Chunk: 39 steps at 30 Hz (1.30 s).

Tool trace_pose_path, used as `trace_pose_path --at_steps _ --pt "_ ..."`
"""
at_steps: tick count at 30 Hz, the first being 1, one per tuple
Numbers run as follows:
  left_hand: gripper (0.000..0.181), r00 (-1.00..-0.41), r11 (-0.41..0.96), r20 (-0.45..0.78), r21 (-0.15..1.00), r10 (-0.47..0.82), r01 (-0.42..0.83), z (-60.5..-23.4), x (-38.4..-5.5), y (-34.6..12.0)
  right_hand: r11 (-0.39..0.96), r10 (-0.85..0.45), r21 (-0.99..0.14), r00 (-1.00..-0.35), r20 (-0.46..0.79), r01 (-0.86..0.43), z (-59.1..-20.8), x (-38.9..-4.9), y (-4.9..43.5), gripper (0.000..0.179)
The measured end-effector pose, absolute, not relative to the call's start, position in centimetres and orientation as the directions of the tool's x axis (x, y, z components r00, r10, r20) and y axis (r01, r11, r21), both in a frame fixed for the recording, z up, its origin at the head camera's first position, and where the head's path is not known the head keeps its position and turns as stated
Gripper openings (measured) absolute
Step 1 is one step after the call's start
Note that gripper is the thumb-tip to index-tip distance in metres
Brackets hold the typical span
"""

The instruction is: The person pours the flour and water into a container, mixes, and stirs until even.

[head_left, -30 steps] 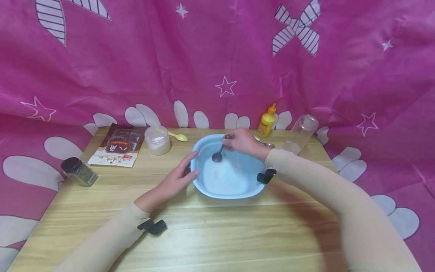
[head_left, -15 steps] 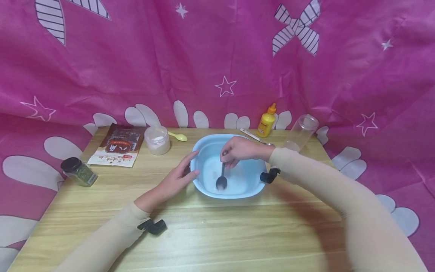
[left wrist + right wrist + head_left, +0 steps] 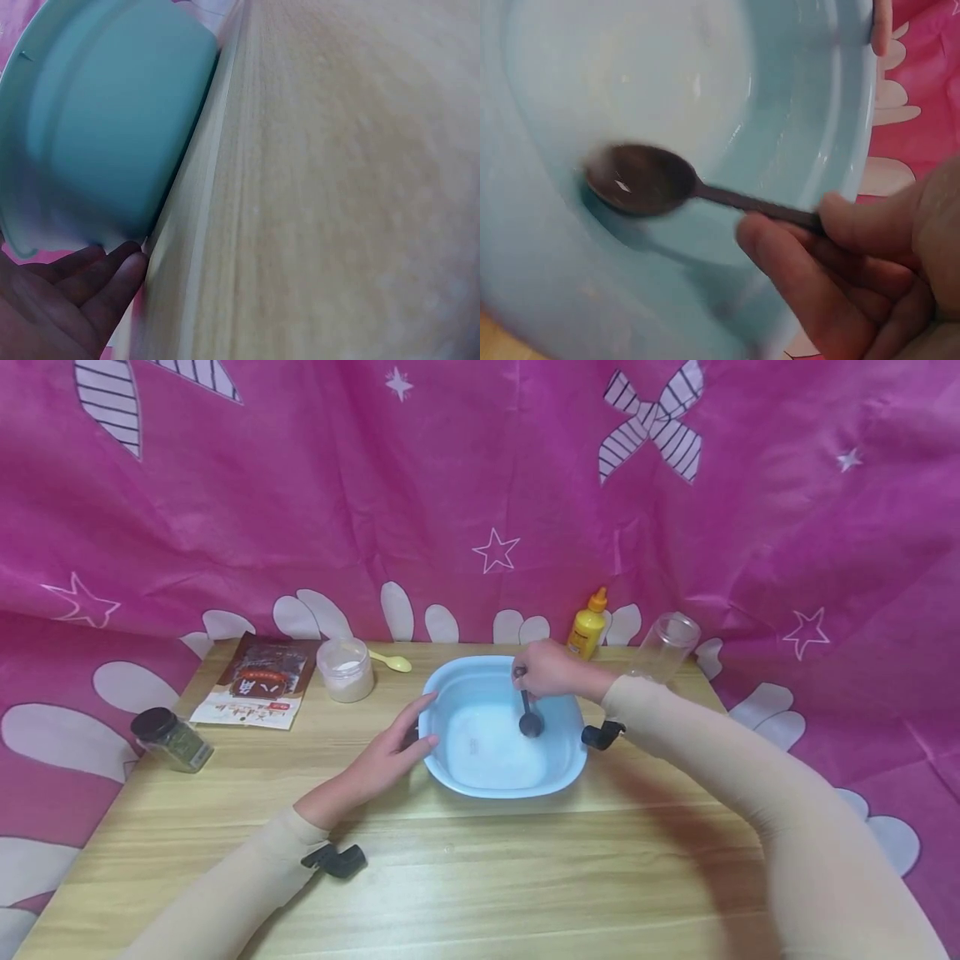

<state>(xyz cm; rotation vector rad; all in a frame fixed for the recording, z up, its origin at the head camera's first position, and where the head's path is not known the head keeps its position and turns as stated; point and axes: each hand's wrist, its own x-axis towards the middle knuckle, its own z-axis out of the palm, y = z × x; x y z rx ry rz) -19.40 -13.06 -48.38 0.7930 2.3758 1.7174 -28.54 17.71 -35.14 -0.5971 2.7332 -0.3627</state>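
Observation:
A dark spoon [image 3: 531, 725] is pinched by its handle in my right hand [image 3: 549, 668], over the right side of a light blue basin [image 3: 502, 793]. In the right wrist view the spoon's bowl hangs inside the basin near the wall, slightly blurred, with thin liquid below. My left hand [image 3: 386, 760] lies at the basin's left side, thumb and forefinger tips at the rim. The left wrist view has the other fingers [image 3: 112, 292] stretched out, tips against the outer wall.
Behind the basin stand a yellow glue bottle [image 3: 587, 628] and a clear empty-looking cylinder [image 3: 666, 647]. At the left are an open jar of white powder [image 3: 347, 672], a yellow spoon [image 3: 393, 662], a brown packet [image 3: 258, 681] and a black-lidded jar [image 3: 174, 741].
The spoon swung from the basin's left-centre toward its front, then back and right to the right side. My left hand keeps its place at the rim.

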Motion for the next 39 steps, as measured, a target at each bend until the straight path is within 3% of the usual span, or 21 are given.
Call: trace_pose_path --at_steps 6,13,21,26,30,35,39 --pt "0.071 -0.858 0.226 0.211 0.910 0.468 0.347 -48.3 -19.4 -13.0 0.860 -0.405 -0.389 -0.905 -0.128 -0.330 -35.7 -28.2 16.7 0.017" --pt "0.071 -0.857 0.215 0.208 0.915 0.472 0.341 -48.4 -19.4 -13.1 0.730 -0.489 -0.573 -0.870 -0.058 -0.372 -37.0 -27.9 15.7 0.018" --pt "0.071 -0.851 0.204 0.232 0.910 0.472 0.361 -48.5 -19.4 -13.1 0.625 -0.600 -0.704 -0.784 -0.158 -0.336 -37.2 -27.5 16.1 0.010" --pt "0.070 -0.853 0.201 0.227 0.914 0.470 0.354 -48.6 -19.4 -13.1 0.655 -0.605 -0.705 -0.747 -0.275 -0.272 -36.7 -27.6 17.0 0.016" --pt "0.070 -0.855 0.197 0.227 0.916 0.467 0.351 -48.5 -19.4 -13.1 0.738 -0.518 -0.626 -0.806 -0.287 -0.252 -36.3 -28.1 17.4 0.018" --pt "0.071 -0.855 0.198 0.226 0.916 0.466 0.350 -48.6 -19.4 -13.1 0.788 -0.397 -0.565 -0.904 -0.163 -0.244 -36.3 -28.4 17.2 0.017" --pt "0.071 -0.855 0.208 0.223 0.913 0.467 0.352 -48.6 -19.4 -13.1 0.771 -0.378 -0.580 -0.922 -0.084 -0.264 -36.5 -28.2 16.3 0.017"
